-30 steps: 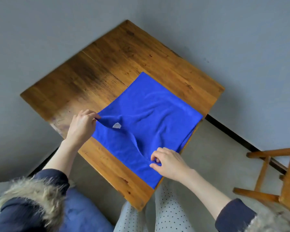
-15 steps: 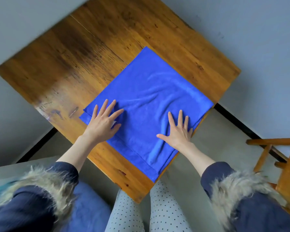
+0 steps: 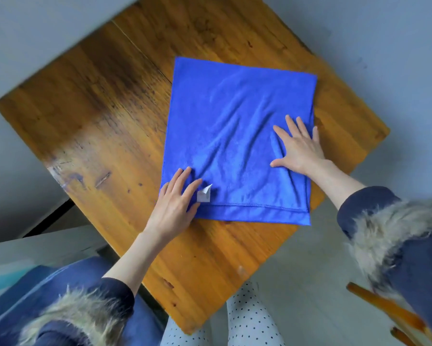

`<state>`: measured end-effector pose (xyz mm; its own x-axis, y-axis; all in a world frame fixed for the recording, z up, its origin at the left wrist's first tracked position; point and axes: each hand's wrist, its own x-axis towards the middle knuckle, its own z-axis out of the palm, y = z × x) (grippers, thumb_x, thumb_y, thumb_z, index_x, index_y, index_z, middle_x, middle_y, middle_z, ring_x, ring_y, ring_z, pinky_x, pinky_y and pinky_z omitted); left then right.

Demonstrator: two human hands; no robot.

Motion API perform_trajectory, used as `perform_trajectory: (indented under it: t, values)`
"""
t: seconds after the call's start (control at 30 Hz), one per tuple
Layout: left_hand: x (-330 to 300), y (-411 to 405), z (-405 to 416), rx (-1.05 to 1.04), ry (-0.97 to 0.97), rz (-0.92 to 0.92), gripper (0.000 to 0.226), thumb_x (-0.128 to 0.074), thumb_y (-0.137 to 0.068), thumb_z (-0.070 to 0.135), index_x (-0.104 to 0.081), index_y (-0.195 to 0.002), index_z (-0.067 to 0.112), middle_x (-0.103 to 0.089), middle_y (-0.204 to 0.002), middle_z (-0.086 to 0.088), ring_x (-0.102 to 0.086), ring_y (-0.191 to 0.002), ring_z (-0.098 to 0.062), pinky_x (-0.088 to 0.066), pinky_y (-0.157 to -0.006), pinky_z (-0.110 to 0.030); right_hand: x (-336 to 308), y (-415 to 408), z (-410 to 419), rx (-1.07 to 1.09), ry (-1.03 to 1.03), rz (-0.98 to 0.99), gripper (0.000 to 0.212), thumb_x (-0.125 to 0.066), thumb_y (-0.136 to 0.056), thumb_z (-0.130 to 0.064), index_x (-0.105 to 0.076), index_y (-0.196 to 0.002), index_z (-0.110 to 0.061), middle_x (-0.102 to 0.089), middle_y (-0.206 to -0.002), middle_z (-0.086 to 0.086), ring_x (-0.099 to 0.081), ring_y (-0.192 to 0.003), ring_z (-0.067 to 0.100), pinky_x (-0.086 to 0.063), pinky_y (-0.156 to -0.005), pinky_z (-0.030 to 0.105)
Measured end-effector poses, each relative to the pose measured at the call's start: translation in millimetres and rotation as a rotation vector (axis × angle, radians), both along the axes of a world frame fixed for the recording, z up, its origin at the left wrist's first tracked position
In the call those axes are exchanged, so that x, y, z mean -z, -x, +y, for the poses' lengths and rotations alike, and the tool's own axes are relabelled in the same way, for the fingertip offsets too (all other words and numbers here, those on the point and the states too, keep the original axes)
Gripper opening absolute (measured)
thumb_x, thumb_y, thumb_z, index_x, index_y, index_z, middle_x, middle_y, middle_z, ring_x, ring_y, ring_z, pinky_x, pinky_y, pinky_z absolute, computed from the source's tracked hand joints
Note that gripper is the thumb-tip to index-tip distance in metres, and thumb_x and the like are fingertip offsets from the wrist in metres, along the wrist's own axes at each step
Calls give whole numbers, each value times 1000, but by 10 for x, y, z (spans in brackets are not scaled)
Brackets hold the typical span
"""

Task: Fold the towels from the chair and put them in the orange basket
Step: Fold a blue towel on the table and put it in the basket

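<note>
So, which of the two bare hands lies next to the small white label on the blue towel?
The left hand, flat at the blue towel's near-left corner, beside the white label. The right hand presses farther right.

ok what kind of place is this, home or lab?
Probably a plain room in a home, though that is a guess. A worn wooden table stands against bare grey walls, with a wooden chair beside it. A blue towel lies on the table.
</note>
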<state>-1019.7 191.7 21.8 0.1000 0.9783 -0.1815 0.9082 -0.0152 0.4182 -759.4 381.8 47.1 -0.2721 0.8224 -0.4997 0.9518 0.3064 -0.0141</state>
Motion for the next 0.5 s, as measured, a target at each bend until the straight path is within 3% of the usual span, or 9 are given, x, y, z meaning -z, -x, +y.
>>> perform_trajectory:
  t: [0.1,0.17,0.23,0.37,0.5]
  values:
    - [14,48,-36,1,-35,-26,44,-71,-77,6,-57,-118,6,-46,-136,-19,-39,-130,-37,-39,-102,-49,71,-15,-267,60,-275,288,54,-63,-84,-23,-46,-133,-10,-35,-146,16,-29,-135,33,-23,-108,49]
    - [28,83,-111,-33,-47,-35,36,-70,-79,7,-59,-113,6,-49,-132,-17,-42,-129,-34,-41,-101,-49,138,-120,-590,38,-459,406,31,-56,-82,-23,-61,-108,-7,-57,-117,15,-50,-109,31,-41,-87,44]
    - [38,102,-185,-110,-45,-58,30,-69,-81,6,-61,-109,5,-50,-131,-15,-42,-129,-31,-42,-101,-45,195,-244,-910,2,-486,412,28,-48,-81,-30,-62,-94,-9,-59,-99,10,-46,-92,24,-41,-72,39]
    - [28,126,-243,-120,-55,-47,29,-64,-81,-2,-60,-109,3,-51,-131,-15,-43,-129,-28,-43,-97,-38,290,-477,-1262,-100,-474,341,30,-50,-78,-37,-62,-88,-11,-59,-95,7,-43,-89,22,-42,-68,38]
    - [10,213,-140,9,-106,39,23,-59,-82,-6,-60,-104,-1,-57,-121,-19,-53,-119,-33,-49,-92,-43,346,-693,-1292,-146,-514,289,21,-70,-73,-13,-63,-93,-10,-60,-97,8,-47,-89,25,-42,-68,38]
